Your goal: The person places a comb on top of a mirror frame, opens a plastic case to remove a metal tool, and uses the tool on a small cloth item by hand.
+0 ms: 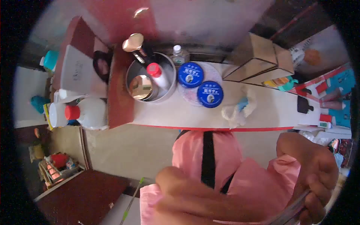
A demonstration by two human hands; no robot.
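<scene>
My right hand is at the lower right over my pink-clothed lap. Its fingers are curled round the edge of a thin, greyish flat object, whose kind I cannot make out. My left arm crosses the lap from the lower middle towards that object. The fingers of my left hand cannot be told apart at the bottom edge. In front of me a crumpled whitish cloth with a blue patch lies near the red front edge of a white counter.
Two blue round lids lie by a metal pot holding a red-capped bottle. Cardboard boxes stand at the back right. A black comb lies near tubes at right. Left of a brown partition is a red-capped white jug.
</scene>
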